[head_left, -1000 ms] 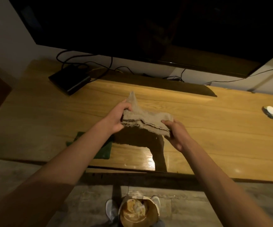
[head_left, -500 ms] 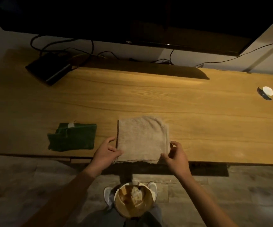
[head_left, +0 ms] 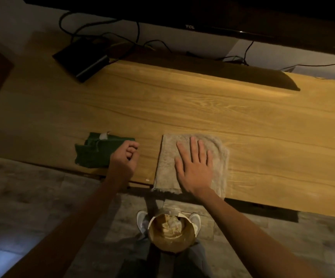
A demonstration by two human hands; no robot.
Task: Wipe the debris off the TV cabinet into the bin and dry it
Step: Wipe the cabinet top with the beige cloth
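Note:
A folded beige cloth (head_left: 168,157) lies flat at the front edge of the wooden TV cabinet (head_left: 212,109). My right hand (head_left: 193,165) rests palm down on it with fingers spread. My left hand (head_left: 125,159) is curled into a loose fist just left of the cloth, over the right end of a folded green cloth (head_left: 94,151). I cannot tell whether it touches the green cloth. On the floor below the cabinet edge, between my shoes, stands a round bin (head_left: 171,231) with crumpled scraps inside.
A black set-top box (head_left: 81,61) with cables sits at the back left. The TV (head_left: 202,13) and its dark stand (head_left: 222,71) span the back. Grey tiled floor (head_left: 32,197) lies in front.
The beige cloth went from held up between both hands to spread flat on the cabinet. My right hand then moved on top of it, and my left hand let go and shifted left.

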